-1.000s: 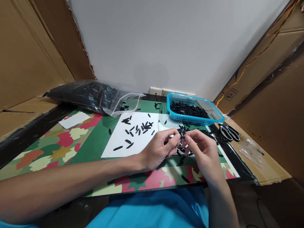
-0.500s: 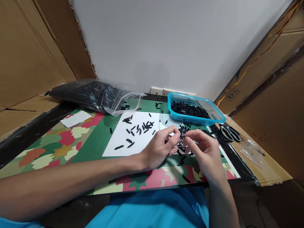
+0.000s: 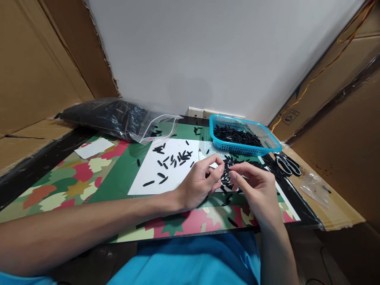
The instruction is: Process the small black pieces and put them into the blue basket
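Observation:
My left hand [image 3: 205, 177] is closed, thumb pressed against curled fingers, over the right part of a white sheet [image 3: 145, 166]. Whatever sits in its grip is hidden. Just to its right, my right hand [image 3: 255, 184] holds thumb and forefinger close together in a pinch; anything between them is too small to make out. A narrow gap separates the two hands. Beneath and behind them lies a pile of small, slim black pieces [image 3: 226, 176]. More black pieces [image 3: 182, 156] are scattered over the sheet to the left.
A blue plastic basket [image 3: 246, 149] of black pieces stands behind the hands. Scissors [image 3: 286, 164] and a small clear bag [image 3: 314, 190] lie at right. A big zip bag [image 3: 109, 116] of black material is back left, near a paper slip [image 3: 94, 148]. Cardboard walls [image 3: 35, 51] flank the table.
The dark piece that spanned the fingertips of both hands no longer shows between them. My right fingertips have shifted slightly; the left hand is nearly still.

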### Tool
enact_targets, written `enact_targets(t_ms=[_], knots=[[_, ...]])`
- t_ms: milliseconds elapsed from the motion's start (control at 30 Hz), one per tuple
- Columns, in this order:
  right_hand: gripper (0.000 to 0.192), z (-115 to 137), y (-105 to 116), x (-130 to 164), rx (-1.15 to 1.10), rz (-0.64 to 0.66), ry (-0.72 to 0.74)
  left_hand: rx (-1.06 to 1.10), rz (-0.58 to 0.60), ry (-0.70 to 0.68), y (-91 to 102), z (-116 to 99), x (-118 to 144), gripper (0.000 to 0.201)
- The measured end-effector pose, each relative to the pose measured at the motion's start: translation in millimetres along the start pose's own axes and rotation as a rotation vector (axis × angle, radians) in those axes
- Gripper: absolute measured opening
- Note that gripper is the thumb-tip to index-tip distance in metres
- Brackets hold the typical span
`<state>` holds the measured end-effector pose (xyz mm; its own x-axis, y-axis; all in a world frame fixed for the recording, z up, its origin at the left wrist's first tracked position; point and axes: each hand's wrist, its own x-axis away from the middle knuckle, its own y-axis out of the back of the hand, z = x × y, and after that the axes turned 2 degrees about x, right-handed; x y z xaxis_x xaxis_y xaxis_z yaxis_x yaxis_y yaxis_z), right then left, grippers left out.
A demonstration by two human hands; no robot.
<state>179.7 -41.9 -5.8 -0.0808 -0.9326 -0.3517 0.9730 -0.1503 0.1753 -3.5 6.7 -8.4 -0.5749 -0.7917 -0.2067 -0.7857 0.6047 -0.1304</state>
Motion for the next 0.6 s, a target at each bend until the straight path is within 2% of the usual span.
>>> enact_targets(t_ms=[467, 600], knots=[[0.007, 0.3, -8.8, 3.5, -0.039, -0.128, 0.032, -0.031, 0.025, -0.008, 1.0, 0.9, -1.4, 0.033], [0.006, -0.7, -9.7, 4.3, 0.001, -0.15, 0.099, -0.051, 0.025, -0.009, 1.0, 0.2, -1.5, 0.034]])
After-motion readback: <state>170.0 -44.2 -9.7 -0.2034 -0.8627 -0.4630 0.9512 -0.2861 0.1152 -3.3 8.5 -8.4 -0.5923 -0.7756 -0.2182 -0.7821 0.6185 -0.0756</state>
